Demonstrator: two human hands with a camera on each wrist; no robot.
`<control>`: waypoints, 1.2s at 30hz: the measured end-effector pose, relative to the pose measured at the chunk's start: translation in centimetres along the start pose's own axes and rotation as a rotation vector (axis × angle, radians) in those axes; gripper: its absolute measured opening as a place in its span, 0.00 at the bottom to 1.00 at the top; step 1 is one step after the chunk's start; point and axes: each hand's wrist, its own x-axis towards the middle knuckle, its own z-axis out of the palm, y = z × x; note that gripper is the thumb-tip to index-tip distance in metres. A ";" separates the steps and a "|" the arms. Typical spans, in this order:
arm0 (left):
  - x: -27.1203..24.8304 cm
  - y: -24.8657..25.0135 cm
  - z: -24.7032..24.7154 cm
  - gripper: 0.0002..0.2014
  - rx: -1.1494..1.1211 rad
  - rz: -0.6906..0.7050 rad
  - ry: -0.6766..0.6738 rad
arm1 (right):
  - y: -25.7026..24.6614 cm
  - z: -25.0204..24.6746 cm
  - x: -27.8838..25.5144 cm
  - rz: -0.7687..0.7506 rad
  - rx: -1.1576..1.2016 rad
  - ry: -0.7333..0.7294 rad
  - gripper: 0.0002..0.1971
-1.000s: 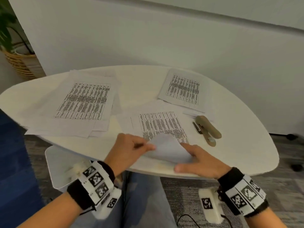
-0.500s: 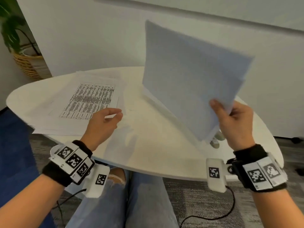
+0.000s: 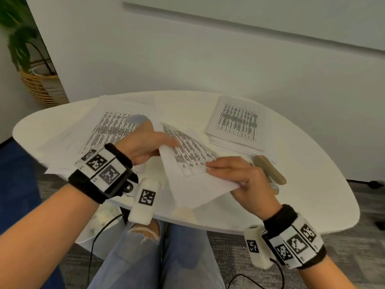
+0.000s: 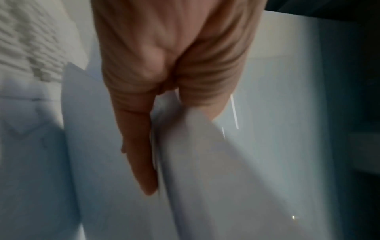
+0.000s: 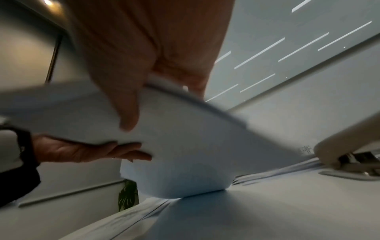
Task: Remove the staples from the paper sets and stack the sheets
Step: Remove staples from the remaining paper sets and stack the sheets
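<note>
- The white printed paper set [image 3: 193, 161], raised upright half a second ago, now curves low over the white oval counter [image 3: 302, 197], between both hands.
- Right hand [image 3: 245, 180] pinches its near edge; left hand [image 3: 145, 144] grips the left edge, fingers [image 5: 131, 151] straight beneath.
- Staple probably out, though blur hides it; stacking comes next.

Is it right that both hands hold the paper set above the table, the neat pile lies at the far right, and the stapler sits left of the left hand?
Not quite. In the head view the stapler lies just beyond the right hand, not left of the left hand. Both hands do hold the paper set, with the neat pile far right on the table.
</note>
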 end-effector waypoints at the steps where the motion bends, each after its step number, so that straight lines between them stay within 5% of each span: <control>1: 0.2 0.0 -0.3 0.28 0.073 0.019 -0.006 | 0.0 -0.1 -0.4 0.072 0.030 -0.095 0.22; 4: -0.2 0.3 -0.5 0.49 0.308 0.131 -0.023 | 0.4 -1.1 -1.5 0.304 0.119 -0.353 0.48; 10: -2.8 2.3 0.5 0.19 0.556 0.439 -0.141 | 3.0 -1.9 -1.4 0.850 0.361 -0.014 0.57; 14: -2.7 3.0 1.4 0.21 0.468 0.537 -0.179 | 4.1 -1.7 -1.3 0.791 0.749 0.047 0.47; 21: -0.4 2.2 1.9 0.22 0.265 0.594 0.090 | 2.7 -1.0 -1.0 0.728 1.118 0.319 0.26; 26: -0.2 0.9 2.9 0.23 0.302 0.603 0.062 | 1.9 -0.6 -1.0 0.711 1.045 0.404 0.23; 31: 0.0 0.6 3.8 0.19 0.177 0.665 0.209 | 2.1 -0.6 -1.2 0.757 0.934 0.342 0.21; 36: 1.4 0.0 2.6 0.13 0.174 0.519 0.145 | 5.0 -1.4 -2.2 0.806 0.660 0.553 0.21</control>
